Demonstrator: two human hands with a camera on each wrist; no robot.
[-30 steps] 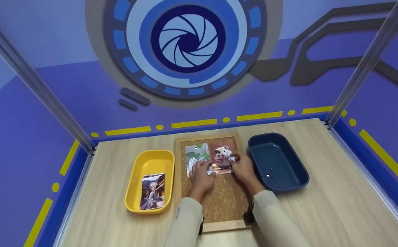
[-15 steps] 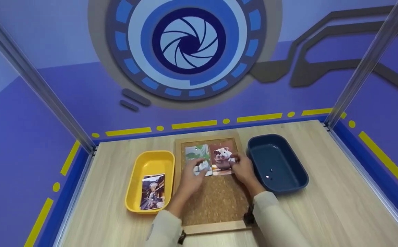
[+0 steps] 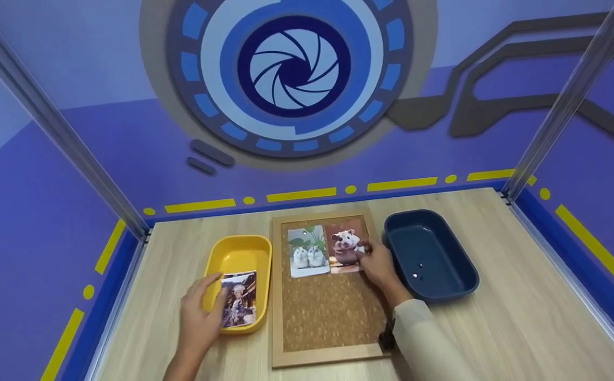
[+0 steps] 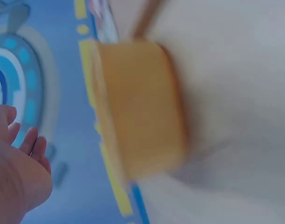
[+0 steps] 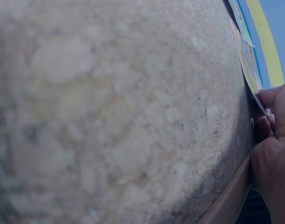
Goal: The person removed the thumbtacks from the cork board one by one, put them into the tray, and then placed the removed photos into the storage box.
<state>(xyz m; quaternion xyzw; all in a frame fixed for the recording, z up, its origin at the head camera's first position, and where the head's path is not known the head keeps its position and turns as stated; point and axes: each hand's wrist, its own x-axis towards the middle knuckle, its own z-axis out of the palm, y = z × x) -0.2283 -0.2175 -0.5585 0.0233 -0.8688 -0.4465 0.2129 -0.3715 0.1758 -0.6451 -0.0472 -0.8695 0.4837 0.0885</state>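
My right hand (image 3: 379,264) pinches the right edge of a photo card of one hamster (image 3: 342,246). This card lies on the upper right of a wood-framed cork board (image 3: 333,317). In the right wrist view the card's corner (image 5: 262,105) sits between thumb and fingers, slightly lifted from the cork. My left hand (image 3: 199,312) is over the left rim of a yellow tray (image 3: 239,246), its fingers spread. The thumb overlaps the left edge of a photo card of a figure in a street (image 3: 241,304) inside the tray.
A photo card of two white hamsters (image 3: 307,256) lies at the board's upper left, with a small shiny pin head (image 3: 304,233) near its top. On the right stands a navy tray (image 3: 452,254) holding a few small shiny pieces (image 3: 415,275). A purple panel (image 3: 264,180) closes the back.
My left hand has left the board and moved left and down to the yellow tray, uncovering the two-hamster card. The right hand stays at the edge of the single-hamster card.
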